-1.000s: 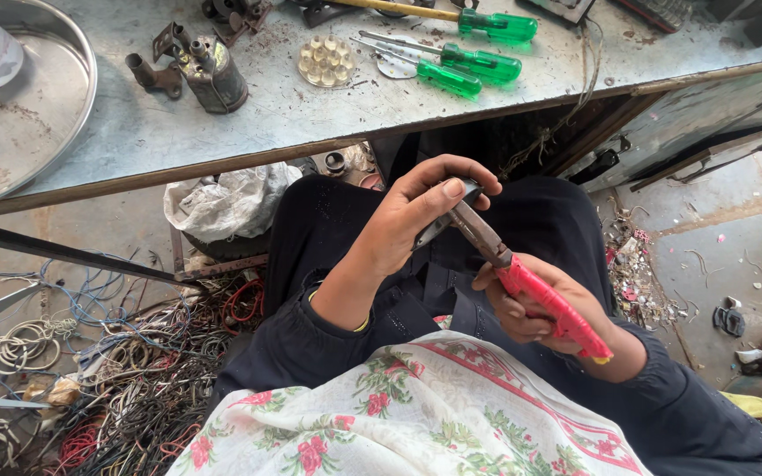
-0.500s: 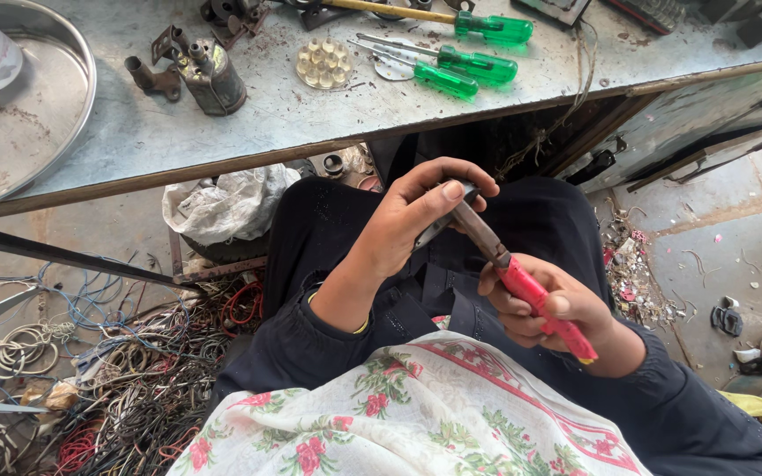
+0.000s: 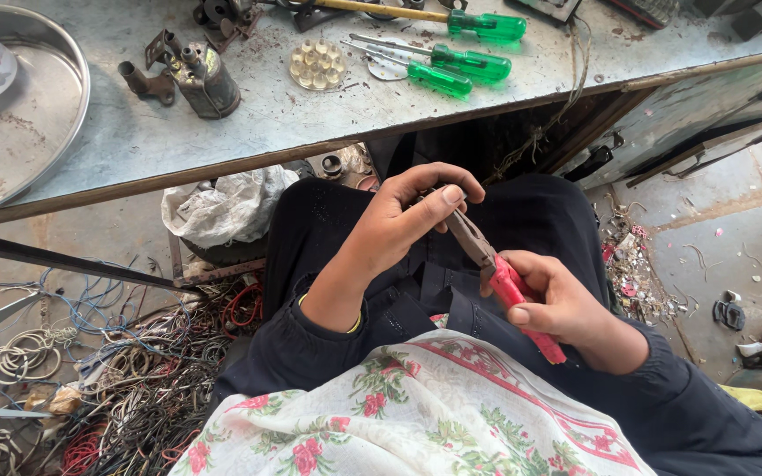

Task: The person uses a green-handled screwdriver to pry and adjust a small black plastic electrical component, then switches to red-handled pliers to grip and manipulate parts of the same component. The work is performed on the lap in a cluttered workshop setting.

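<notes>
Red-handled pliers (image 3: 506,286) sit over your lap, below the front edge of the workbench (image 3: 222,154), nose pointing up and away from you. Your right hand (image 3: 557,304) is closed around the red grips, thumb laid along the top. Your left hand (image 3: 407,216) is curled at the metal nose, fingers bent over and thumb pressed against the jaws — whatever small piece it pinches there is hidden by the fingers, so you cannot tell what it is. The two hands are close together, joined by the tool.

Beneath them lie your dark clothes and a white floral cloth (image 3: 416,414) across your knees. On the bench above rest three green-handled screwdrivers (image 3: 460,66), a round clear disc with small bumps (image 3: 317,64), a rusty metal part (image 3: 196,75) and a wide steel tray (image 3: 24,115) at the far left. A crumpled white bag (image 3: 222,207) sits under the bench edge — beside it, a tangle of wires and coils (image 3: 108,379) covers the floor on your left. Scraps (image 3: 637,264) litter the concrete on your right.
</notes>
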Tool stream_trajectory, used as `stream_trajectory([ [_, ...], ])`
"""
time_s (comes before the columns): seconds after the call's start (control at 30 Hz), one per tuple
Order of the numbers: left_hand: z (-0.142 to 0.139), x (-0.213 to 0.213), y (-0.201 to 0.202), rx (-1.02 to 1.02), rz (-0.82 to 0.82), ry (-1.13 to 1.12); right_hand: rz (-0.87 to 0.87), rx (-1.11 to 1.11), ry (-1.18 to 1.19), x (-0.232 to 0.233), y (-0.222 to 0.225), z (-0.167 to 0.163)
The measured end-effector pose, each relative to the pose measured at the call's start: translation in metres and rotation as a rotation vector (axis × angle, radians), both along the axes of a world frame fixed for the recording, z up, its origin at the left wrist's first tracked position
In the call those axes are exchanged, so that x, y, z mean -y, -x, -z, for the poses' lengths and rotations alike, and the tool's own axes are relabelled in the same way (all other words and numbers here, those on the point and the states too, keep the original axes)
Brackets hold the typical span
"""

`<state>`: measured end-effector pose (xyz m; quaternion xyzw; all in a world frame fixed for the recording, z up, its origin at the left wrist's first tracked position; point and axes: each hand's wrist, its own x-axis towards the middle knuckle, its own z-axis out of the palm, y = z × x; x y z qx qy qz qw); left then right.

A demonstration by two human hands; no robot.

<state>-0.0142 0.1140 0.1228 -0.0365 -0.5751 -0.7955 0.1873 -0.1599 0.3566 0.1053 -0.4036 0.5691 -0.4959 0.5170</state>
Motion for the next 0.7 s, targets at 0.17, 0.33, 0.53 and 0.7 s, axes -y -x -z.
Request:
stream_trajectory([
  [0.17,0.0,0.001,0.001,0.028,-0.017,-0.006,0.036,-0.13,0.048,0.004,0.0,-0.002],
  [0.33,-0.006,0.001,-0.001,0.047,-0.167,0.19,0.151,-0.589,-0.002,0.013,-0.015,-0.024],
  [0.53,-0.012,0.001,-0.001,0.231,-0.313,0.376,0.299,-1.086,0.164,0.031,-0.03,-0.045],
  [0.7,-0.007,0.008,0.007,0.223,-0.374,0.582,0.345,-1.218,0.278,0.04,-0.031,-0.046],
])
